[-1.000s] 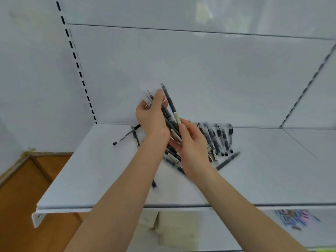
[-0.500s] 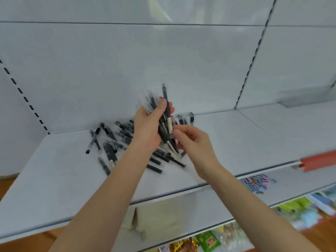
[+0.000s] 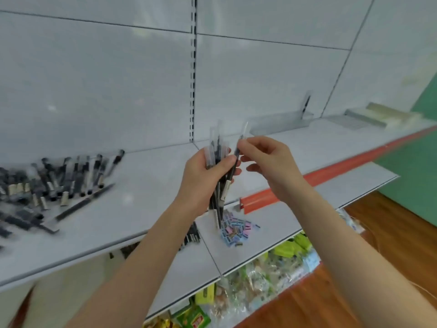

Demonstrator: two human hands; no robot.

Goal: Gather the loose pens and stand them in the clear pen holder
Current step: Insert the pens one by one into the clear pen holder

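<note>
Far left of the slotted upright [image 3: 194, 67] on the back wall, a heap of loose pens [image 3: 59, 183] lies on the white shelf [image 3: 142, 209]. The heap is smeared by blur and cut off by the frame edge, so the pens cannot be counted, and their pale label bands show no legible writing. Just right of the upright and in front of it, the left hand [image 3: 203, 178] has fingers and thumb wrapped round a bundle of pens [image 3: 216, 162] held roughly upright, the palm hiding the middle of the bundle. The pale labels below the fist are too small to read. Next right, the right hand [image 3: 269, 162] pinches the upper end of a single pen [image 3: 233, 169] between thumb and forefinger, with its other fingers loosely curled. That pen leans against the bundle, and whether the left hand also grips it cannot be told. Below these hands, small pastel pieces [image 3: 234, 229] lie on a lower shelf [image 3: 272, 223], and blurred snack packets [image 3: 283, 256] with unreadable print sit beneath it. Well right of the upright, against the back wall, sits the clear pen holder [image 3: 281, 121], hard to make out, with one standing pen [image 3: 306, 105] at its right end.
</note>
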